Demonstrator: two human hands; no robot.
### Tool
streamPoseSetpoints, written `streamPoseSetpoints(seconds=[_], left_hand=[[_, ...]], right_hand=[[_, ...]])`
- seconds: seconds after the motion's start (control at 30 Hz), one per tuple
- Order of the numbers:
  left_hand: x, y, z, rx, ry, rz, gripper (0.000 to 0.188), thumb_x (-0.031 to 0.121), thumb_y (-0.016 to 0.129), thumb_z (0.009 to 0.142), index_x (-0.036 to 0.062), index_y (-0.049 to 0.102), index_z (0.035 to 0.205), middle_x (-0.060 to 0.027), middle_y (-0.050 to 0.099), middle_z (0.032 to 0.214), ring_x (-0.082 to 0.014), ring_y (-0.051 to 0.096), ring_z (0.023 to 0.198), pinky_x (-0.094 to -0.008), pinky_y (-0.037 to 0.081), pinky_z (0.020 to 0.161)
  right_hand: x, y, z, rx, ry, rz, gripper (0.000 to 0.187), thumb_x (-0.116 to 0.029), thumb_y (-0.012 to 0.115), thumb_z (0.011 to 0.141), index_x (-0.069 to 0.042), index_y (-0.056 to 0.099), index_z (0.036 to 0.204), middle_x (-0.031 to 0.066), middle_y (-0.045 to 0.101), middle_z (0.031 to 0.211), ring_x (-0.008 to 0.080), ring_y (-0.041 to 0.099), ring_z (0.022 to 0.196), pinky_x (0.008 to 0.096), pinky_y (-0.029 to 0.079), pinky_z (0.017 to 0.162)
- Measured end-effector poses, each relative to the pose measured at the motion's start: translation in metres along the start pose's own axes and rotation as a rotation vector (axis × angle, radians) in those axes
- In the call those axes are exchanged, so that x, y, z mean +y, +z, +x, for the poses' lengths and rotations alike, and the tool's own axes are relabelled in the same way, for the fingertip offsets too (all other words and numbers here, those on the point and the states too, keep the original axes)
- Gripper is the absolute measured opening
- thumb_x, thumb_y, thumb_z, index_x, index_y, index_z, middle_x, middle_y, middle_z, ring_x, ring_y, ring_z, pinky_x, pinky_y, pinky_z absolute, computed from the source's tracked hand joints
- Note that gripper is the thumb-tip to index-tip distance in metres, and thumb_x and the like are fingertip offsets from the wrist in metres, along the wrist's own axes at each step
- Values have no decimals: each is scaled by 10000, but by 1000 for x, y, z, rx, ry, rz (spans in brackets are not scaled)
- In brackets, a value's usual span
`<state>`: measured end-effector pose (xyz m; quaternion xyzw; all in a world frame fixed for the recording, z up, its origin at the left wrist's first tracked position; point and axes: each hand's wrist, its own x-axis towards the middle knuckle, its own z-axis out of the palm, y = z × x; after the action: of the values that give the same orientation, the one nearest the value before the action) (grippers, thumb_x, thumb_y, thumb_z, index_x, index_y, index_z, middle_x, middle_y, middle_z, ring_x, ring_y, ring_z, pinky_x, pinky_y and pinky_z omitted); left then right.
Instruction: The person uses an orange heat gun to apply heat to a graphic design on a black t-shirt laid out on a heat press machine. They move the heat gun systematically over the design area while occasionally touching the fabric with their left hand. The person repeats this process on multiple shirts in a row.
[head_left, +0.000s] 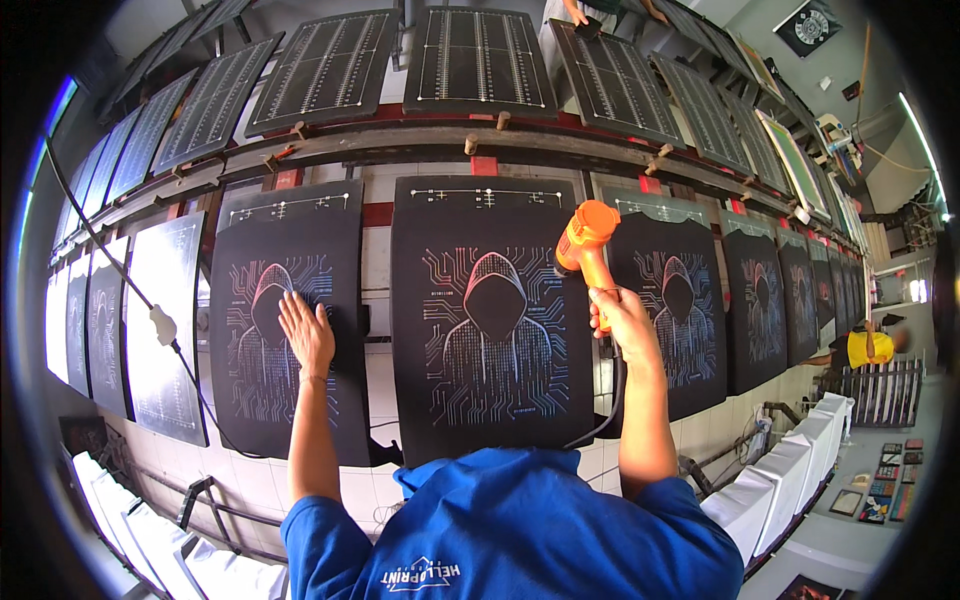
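My left hand lies flat, fingers stretched out, on a black T-shirt spread over a printing board. That shirt bears a hooded figure with circuit lines in red, white and blue. In my right hand is an orange heat gun, gripped by its handle and raised between two boards. Its dark nozzle points left and down, toward the middle black T-shirt, which carries the same print. A third printed T-shirt lies just right of the heat gun, partly hidden behind my hand and forearm.
A black cord with a pale inline piece hangs across the left side. Bare boards line the far side past a wooden rail. White-covered shapes stand at the near right. One person in yellow is far right; another's hand shows at the top.
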<state>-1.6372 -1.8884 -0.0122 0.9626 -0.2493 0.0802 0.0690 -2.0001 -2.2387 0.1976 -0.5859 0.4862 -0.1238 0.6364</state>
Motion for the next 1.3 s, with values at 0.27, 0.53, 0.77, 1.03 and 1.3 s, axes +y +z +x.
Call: streamPoseSetpoints(seconds=[0.27,0.53,0.77,1.03,1.3], left_hand=[[35,-19,-28,-114,116,-76,608,339,332,1013,-54,232,1466,-217,199,1549,-349,128,1455,-463,86,1183],[-40,-33,-96,-42,-43,7,573,303,360,1021,-24,245,1477,-192,197,1560,-348,144,1454,-465,112,1172],[-132,-19,-152,-23,-408,160,603,382,305,1031,-20,249,1476,-183,215,1556,-351,159,1450,-478,134,1167],[-47,-42,-158,-109,-173,71,590,353,289,1034,-24,227,1483,-184,186,1566,-322,128,1463,-459,107,1174],[-105,-15,-130,-8,-444,189,587,365,300,1032,-27,268,1468,-189,237,1548,-333,178,1449,-478,135,1167]], right_hand=[[2,-10,-17,-50,31,-23,254,-269,626,916,-22,577,948,14,572,738,95,560,578,226,461,474],[4,-9,-26,-116,83,33,243,-250,626,913,-19,569,963,5,568,738,89,557,577,235,454,497],[2,1,-31,-187,101,-8,243,-244,641,901,-21,554,943,10,575,740,93,561,575,239,467,500],[6,14,-7,-122,13,-8,229,-242,639,905,-22,575,914,13,571,731,86,562,578,226,473,486],[1,36,4,-249,-3,23,269,-274,648,900,-19,568,929,15,571,735,81,572,594,224,478,483]])
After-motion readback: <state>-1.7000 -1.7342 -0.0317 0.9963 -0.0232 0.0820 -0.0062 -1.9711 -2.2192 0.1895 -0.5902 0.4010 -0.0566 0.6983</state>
